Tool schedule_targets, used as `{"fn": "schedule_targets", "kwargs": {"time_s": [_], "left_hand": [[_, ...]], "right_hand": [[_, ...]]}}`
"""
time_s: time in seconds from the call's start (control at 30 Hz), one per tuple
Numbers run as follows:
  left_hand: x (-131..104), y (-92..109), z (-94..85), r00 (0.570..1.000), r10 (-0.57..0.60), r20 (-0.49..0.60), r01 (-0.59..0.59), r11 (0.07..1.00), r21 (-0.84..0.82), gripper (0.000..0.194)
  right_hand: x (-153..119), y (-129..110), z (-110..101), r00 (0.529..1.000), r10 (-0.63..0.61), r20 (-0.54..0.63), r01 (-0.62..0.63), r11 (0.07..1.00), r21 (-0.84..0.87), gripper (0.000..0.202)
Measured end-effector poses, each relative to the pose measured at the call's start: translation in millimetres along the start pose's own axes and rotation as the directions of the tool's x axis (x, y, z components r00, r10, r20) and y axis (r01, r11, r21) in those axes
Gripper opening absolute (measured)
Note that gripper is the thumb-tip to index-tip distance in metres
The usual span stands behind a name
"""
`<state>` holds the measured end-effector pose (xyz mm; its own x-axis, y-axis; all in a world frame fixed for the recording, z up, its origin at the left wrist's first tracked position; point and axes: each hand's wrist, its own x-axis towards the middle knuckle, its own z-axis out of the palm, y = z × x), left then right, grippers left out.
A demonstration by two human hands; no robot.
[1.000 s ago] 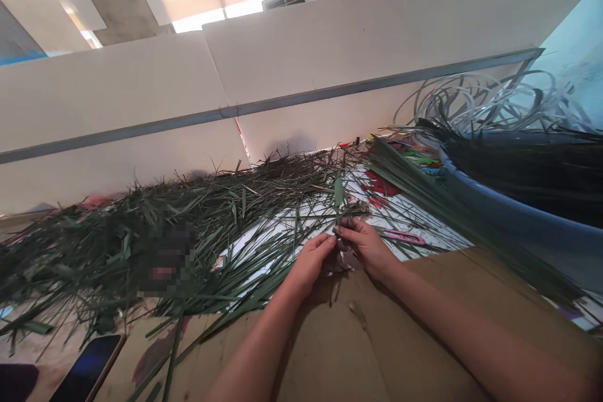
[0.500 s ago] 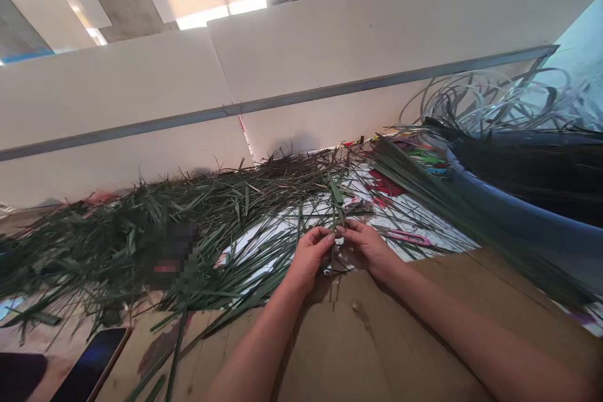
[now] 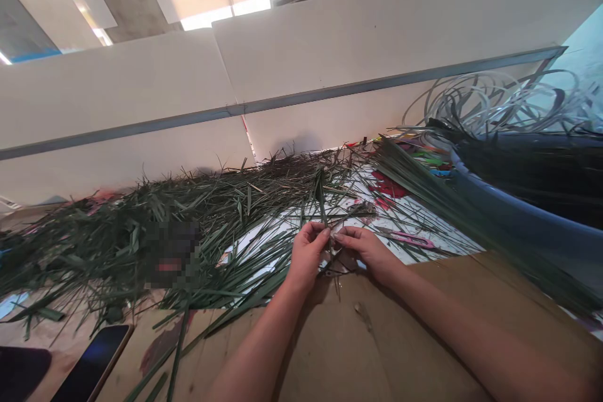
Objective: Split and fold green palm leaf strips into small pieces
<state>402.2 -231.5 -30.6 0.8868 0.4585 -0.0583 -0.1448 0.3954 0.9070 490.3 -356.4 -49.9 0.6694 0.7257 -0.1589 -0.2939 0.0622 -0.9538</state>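
My left hand point(image 3: 308, 255) pinches a green leaf piece point(image 3: 320, 198) between thumb and fingers; the leaf rises upright above the fingertips. Close beside it, my right hand point(image 3: 370, 251) is closed at the fingertips on the lower end of the same piece, though the exact contact is too small to make out. Thin stems hang below both hands over a brown board point(image 3: 348, 339). Behind the hands, long green leaves point(image 3: 264, 251) lie loose over a white sheet point(image 3: 414, 217).
Pink-handled scissors point(image 3: 412, 239) lie right of my hands. A blue tub point(image 3: 518, 207) of dark strands stands at the right, near coiled pale strips point(image 3: 490, 100). A phone point(image 3: 92, 364) rests at lower left. A white partition point(image 3: 330, 50) runs behind the leaf heap point(image 3: 117, 232).
The leaf piece has swung left and now stands more upright above my left hand. My fingertips have shifted slightly. The whole view has moved a little.
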Motion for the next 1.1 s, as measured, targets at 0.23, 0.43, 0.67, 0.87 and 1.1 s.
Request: {"fn": "schedule_targets", "kwargs": {"time_s": [0.23, 0.43, 0.67, 0.87, 1.1], "left_hand": [[1.0, 2.8, -2.0, 0.993, 0.084, -0.085, -0.079, 0.995, 0.063, 0.033], [1.9, 0.2, -1.7, 0.995, 0.068, -0.077, -0.065, 0.997, 0.05, 0.032], [0.7, 3.8, -1.9, 0.992, 0.1, -0.077, -0.094, 0.993, 0.078, 0.028], [0.6, 6.9, -1.4, 0.996, 0.036, -0.079, -0.037, 0.999, -0.006, 0.033], [0.5, 1.3, -1.3, 0.99, 0.069, -0.121, -0.07, 0.997, -0.01, 0.034]], "right_hand": [[-7.8, -3.7, 10.2, 0.994, -0.013, 0.106, 0.026, 0.992, -0.121, 0.042], [-10.4, -5.6, 15.1, 0.988, -0.03, 0.149, 0.044, 0.995, -0.093, 0.041], [-11.1, -4.7, 15.1, 0.986, -0.046, 0.158, 0.066, 0.991, -0.12, 0.04], [-11.6, -7.0, 15.3, 0.986, -0.044, 0.161, 0.065, 0.989, -0.13, 0.041], [-16.1, 2.2, 10.8, 0.991, -0.019, 0.132, 0.052, 0.968, -0.246, 0.039]]}}
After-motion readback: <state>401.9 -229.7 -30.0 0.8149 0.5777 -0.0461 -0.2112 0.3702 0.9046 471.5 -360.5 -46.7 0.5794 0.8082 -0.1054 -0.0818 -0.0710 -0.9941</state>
